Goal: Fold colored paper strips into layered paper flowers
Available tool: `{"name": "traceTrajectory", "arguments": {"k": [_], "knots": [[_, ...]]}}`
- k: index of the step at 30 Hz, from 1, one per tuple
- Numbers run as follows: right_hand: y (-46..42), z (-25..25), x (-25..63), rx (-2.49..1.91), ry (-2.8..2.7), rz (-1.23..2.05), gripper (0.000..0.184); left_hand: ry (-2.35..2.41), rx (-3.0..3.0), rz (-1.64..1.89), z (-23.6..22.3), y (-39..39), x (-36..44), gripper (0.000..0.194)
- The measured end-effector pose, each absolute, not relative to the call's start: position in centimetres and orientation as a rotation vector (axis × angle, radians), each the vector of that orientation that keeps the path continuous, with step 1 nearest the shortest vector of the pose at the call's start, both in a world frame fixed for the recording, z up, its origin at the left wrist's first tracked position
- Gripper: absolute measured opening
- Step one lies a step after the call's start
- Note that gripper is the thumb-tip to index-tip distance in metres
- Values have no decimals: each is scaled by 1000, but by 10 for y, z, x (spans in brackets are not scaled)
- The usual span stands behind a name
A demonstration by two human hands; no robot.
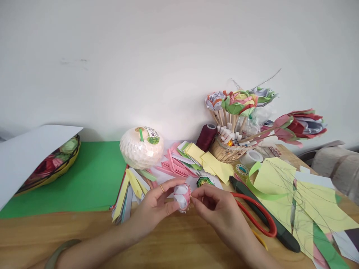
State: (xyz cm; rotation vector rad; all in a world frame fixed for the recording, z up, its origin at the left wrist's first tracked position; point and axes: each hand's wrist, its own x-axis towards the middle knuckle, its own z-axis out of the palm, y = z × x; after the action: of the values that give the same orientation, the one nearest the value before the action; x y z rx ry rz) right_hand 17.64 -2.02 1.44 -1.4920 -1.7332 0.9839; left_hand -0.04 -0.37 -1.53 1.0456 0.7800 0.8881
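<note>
A small folded paper flower (pixel 181 198), white with pink edges, is held between the thumb and fingers of my left hand (pixel 157 203), which wears a ring. My right hand (pixel 215 205) pinches at the flower's right side. What lies between those fingertips is too small to make out. Just behind my right hand sits a green and yellow folded paper piece (pixel 205 181) on white paper. Red-handled scissors (pixel 270 224) and a dark green pen-like tool (pixel 280 231) lie right of that hand. Folded paper strips (pixel 130 190) are beside my left hand.
A wrapped white coconut (pixel 141 147) stands near the wall. Pink folded papers (pixel 176 164), yellow slips (pixel 217 166) and a maroon thread spool (pixel 206 136) lie behind my hands. A basket (pixel 228 151) holds paper flowers. Loose wires cross yellow sheets (pixel 280 179) at right.
</note>
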Motion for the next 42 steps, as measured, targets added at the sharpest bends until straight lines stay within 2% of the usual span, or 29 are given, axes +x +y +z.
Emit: {"name": "traceTrajectory", "arguments": {"k": [4,13,17,20,23,28,30,42], "knots": [[-21,15,176,-1501,-1778,881,17,770,1065,902,-17,-5,-1,36],[-23,14,177,-1548,-1795,878,15,759,1150,941,-19,-8,0,31],[-30,7,174,-1544,-1834,589,14,760,1185,975,-21,-11,0,25],[-33,5,172,-1490,-1849,464,14,722,1207,985,-23,-12,0,30],[-31,10,172,-1477,-1802,623,15,748,1207,1001,-25,-12,-1,35],[-18,19,179,-1445,-1490,1347,22,802,1177,1014,-22,-12,0,31],[-15,18,181,-1397,-1373,1506,22,788,1163,1010,-21,-12,0,30],[-15,19,182,-1318,-1347,1581,17,740,1206,1003,-21,-13,-1,29]]}}
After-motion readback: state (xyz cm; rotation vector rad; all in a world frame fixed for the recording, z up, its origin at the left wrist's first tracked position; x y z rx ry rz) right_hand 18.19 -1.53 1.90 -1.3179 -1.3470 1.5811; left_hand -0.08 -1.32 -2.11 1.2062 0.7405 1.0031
